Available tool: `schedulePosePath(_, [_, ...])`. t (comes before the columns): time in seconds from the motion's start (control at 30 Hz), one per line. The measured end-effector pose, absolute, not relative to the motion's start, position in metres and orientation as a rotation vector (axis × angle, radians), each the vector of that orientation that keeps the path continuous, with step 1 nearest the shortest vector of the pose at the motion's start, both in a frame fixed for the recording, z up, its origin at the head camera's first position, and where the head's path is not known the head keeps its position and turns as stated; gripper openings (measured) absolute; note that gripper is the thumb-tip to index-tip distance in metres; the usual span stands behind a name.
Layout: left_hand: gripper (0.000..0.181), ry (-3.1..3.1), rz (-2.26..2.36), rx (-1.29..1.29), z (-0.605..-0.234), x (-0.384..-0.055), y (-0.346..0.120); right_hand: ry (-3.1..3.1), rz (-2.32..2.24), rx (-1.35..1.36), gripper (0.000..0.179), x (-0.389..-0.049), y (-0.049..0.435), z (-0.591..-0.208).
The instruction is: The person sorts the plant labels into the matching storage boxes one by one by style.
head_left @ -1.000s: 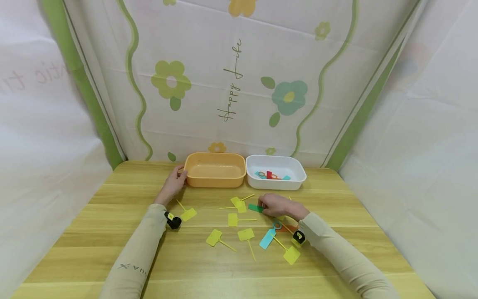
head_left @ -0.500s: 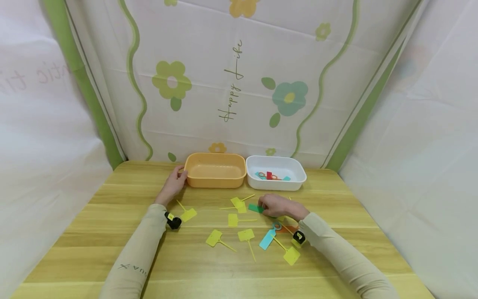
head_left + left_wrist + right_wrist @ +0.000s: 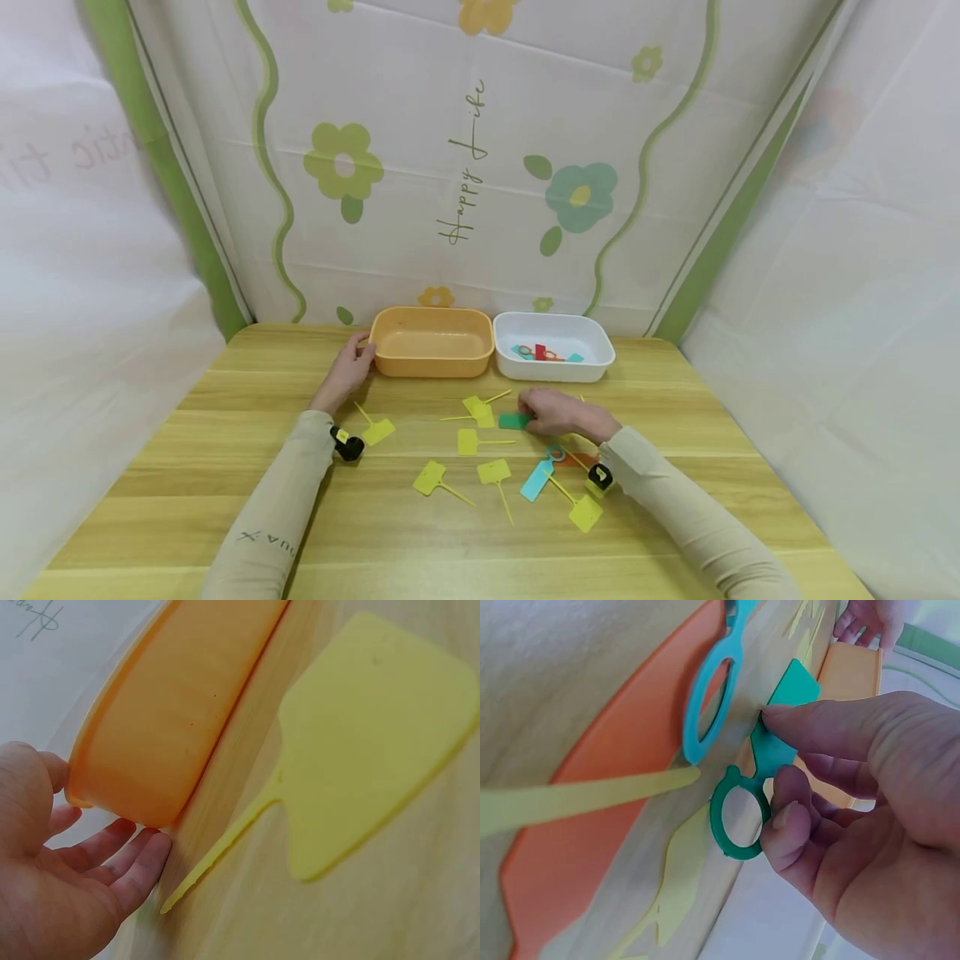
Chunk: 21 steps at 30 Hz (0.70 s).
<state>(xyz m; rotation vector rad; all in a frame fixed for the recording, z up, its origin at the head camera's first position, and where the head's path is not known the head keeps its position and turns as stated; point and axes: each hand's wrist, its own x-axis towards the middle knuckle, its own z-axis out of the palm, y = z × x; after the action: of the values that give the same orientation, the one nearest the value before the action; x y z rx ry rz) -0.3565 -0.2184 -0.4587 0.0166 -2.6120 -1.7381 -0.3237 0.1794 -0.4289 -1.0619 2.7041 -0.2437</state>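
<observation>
My left hand [image 3: 347, 371] is at the left end of the orange plastic bin [image 3: 433, 367]. In the left wrist view its relaxed fingers [image 3: 135, 874] touch the bin's end wall, below the rim. My right hand [image 3: 553, 411] is low over the table and pinches a green plastic tag with a ring [image 3: 776, 746] between thumb and fingertips. The tag's flat end points left in the head view; its ring shows only in the right wrist view. Nearby lie a light-blue ring tag [image 3: 537, 481], an orange tag [image 3: 611, 765] and a yellow tag [image 3: 586, 512] with a thin strap.
A white bin [image 3: 555, 370] adjoins the orange one, with several blue and red tags inside. More yellow tags [image 3: 467, 442] are scattered over the wooden table [image 3: 420, 550] in front of the bins. A printed curtain [image 3: 420, 108] hangs behind.
The green tag has turned slightly in the right hand and now lies more level in the head view. The left hand and both bins have not moved.
</observation>
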Motion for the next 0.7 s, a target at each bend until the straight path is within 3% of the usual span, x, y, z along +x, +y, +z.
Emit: schedulePosePath(0.7, [0.057,-2.611,-1.761,0.012,-0.457,-0.357,-0.218,2.886,-0.393,-1.157,0.007,-0.356,0.2,-0.382])
